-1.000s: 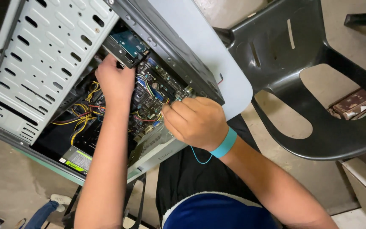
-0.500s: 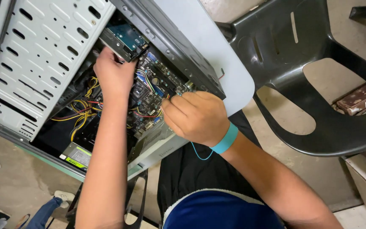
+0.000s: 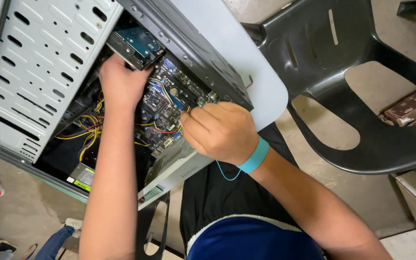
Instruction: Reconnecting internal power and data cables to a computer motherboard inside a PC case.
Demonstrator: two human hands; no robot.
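Head view: left hand [image 3: 121, 82] grips the drive [image 3: 136, 45]; right hand [image 3: 220, 130] pinches motherboard wires [image 3: 162, 130].

Motherboard [image 3: 167, 103] inside case [image 3: 39, 58], chair [image 3: 357, 72] right.

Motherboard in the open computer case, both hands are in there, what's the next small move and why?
Probably ease the right hand a touch closer and seat whatever its fingertips pinch at the motherboard edge; the pinched item is hidden. The left hand rests against the drive, seemingly steadying the computer case.
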